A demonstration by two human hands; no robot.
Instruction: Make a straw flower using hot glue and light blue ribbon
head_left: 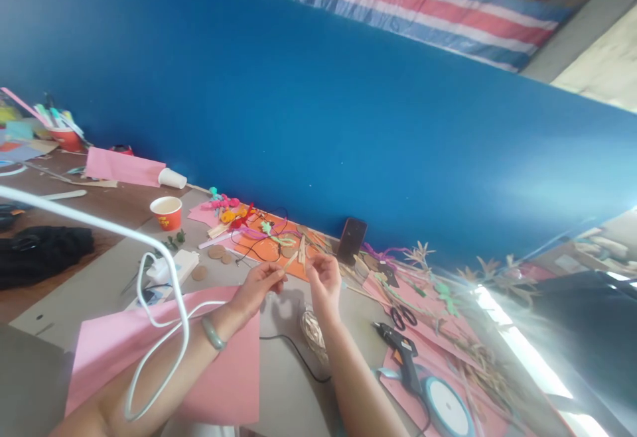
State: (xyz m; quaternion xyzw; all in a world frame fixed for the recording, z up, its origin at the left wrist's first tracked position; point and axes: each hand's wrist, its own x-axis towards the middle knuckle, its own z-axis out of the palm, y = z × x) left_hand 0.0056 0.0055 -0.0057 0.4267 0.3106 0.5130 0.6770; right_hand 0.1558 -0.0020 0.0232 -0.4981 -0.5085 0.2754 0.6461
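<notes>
1. Our left hand (pixel 259 288) is closed in a pinch on one end of a thin pale straw-coloured strip (pixel 291 261). It's held up in the air just over the grey worktop (pixel 99 284), in front of the orange paper sheet (pixel 269 248).
2. Our right hand (pixel 323 276) is right beside it, fingers pinched shut too. We'd guess it's on the same strip or a fine strand off it, but it's too small to tell.
3. Directly below the hands sits a loose coil of pale raffia (pixel 313 334).
4. Looks finished to us: the bright pipe-cleaner figures (pixel 223 203) lying at the back by the blue wall, and a few small brown cardboard discs (pixel 217 252) already cut out.
5. Looks not done: the strip isn't joined to anything we can see. The black hot glue gun (pixel 401 351) lies on the worktop to the right, and the black-handled scissors (pixel 403 317) are just behind it.
6. The big pink paper sheet (pixel 229 371) under our left arm looks uncut, and the dried grass stems (pixel 478 357) are lying loose on the right. So our read is early-to-middle, with plenty left.
</notes>
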